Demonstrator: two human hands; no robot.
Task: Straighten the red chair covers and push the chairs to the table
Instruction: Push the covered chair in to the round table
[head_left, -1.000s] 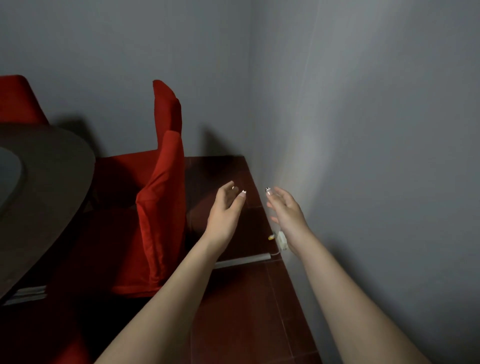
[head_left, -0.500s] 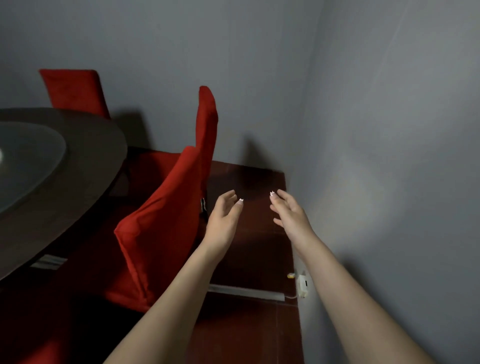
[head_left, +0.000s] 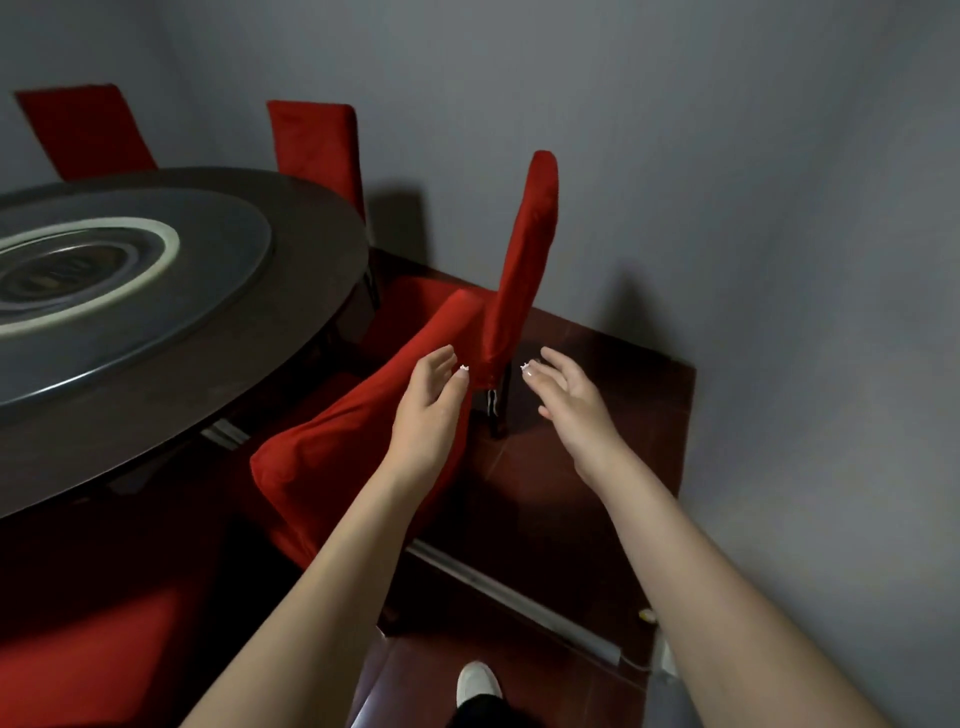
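A: What could go wrong here?
B: L to R: the round table (head_left: 311, 270) is sitting left, w/ the near red chair cover (head_left: 332, 467) leaning tilted just beside it. My left hand (head_left: 431, 415) is hovering in front of it, fingers apart, gripping nothing; can't tell if touching. The far red chair cover (head_left: 524, 249) is standing upright near the wall (head_left: 779, 260). My right hand (head_left: 571, 405) is reaching, fingers spread, empty.
A: Risk?
B: Prob. I'm tugging fabric only, so it's bunching; or the two are knocking together.

Grey wall (head_left: 779, 208), dark red tiled floor (head_left: 597, 519), metal strip (head_left: 519, 595) across the floor, white shoe (head_left: 475, 680) at bottom edge
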